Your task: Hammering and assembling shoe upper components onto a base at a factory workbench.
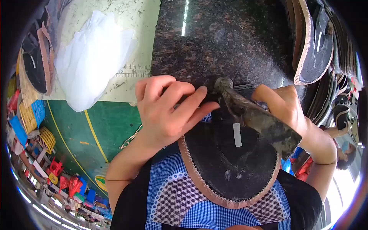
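A shoe upper (199,168) rests against my apron, its black bottom turned up, with a tan rim sewn on by zigzag stitches and a short pale strip stuck on it. Over its far end, my left hand (168,109) has its fingers curled, thumb and forefinger tips near the stone's edge; the grip itself is partly hidden. My right hand (283,105) is closed round a worn metal hammer (264,122). The hammer's round face is beside the left fingertips at the dark stone slab (214,42), and its broad flat end hangs over the upper.
White crumpled plastic (96,57) lies on a pale board (142,27) with ruler marks, left of the slab. Similar uppers (318,46) are stacked at the right, and another upper (36,65) is at the far left. A green surface (88,130) shows yellow lines.
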Motion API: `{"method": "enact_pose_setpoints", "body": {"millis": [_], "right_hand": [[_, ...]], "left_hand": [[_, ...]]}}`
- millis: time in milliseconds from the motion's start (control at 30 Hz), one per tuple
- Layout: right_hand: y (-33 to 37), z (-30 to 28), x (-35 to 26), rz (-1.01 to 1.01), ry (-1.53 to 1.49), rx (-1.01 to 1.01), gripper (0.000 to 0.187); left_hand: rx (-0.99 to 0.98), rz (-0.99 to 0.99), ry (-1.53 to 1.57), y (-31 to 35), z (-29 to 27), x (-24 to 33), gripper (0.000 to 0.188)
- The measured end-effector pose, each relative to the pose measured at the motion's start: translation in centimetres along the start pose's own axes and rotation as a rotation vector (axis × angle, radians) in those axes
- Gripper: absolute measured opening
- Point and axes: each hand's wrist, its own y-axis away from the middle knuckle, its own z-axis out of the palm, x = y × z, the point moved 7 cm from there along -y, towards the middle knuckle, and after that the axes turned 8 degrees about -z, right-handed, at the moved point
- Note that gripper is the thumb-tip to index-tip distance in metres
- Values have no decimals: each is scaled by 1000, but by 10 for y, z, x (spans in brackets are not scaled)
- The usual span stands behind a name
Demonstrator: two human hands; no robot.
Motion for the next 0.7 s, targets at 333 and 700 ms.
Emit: {"method": "enact_pose_setpoints", "body": {"millis": [333, 700], "right_hand": [[11, 11, 5, 31, 0, 56, 20], [-2, -23, -30, -173, 214, 254, 26]], "left_hand": [[139, -188, 52, 18, 13, 12, 33], [-42, -52, -147, -3, 6, 36, 11]]}}
